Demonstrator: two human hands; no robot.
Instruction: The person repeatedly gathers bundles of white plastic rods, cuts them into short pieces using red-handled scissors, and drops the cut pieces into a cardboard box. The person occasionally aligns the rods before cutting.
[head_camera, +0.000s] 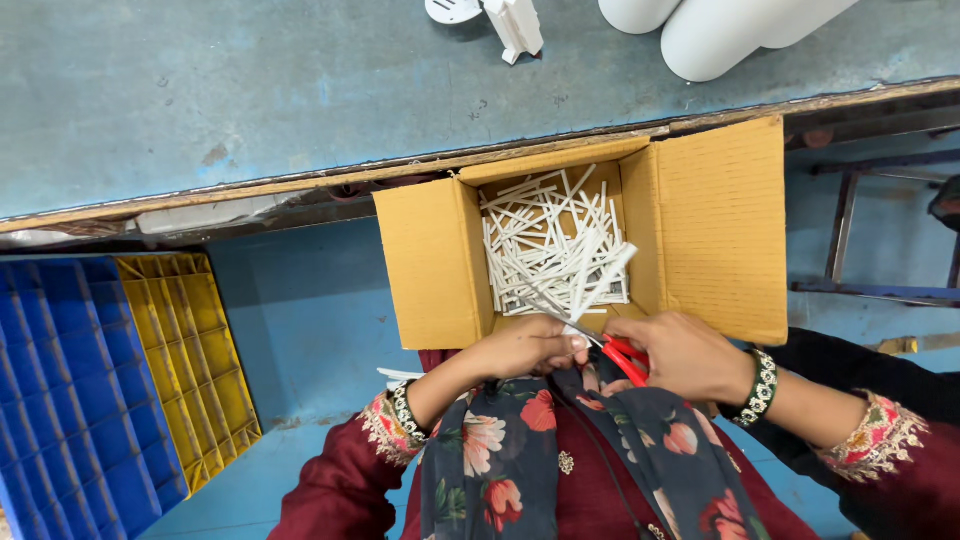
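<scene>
An open cardboard box (440, 260) rests on my lap against the workbench edge, and several thin white plastic sticks (545, 250) lie piled inside it. My left hand (525, 345) grips a small bundle of white sticks (590, 280) that slants up over the box. My right hand (680, 355) holds red-handled scissors (620, 357), whose blades point left toward the base of the bundle beside my left fingers. Both wrists wear beaded bracelets.
A blue-grey workbench top (300, 90) runs across the back, bearing white plastic cylinders (710, 35) and a small white part (515, 25). Blue (70, 400) and yellow (190, 360) plastic crates stand on the floor at left. A metal frame (850, 230) is at right.
</scene>
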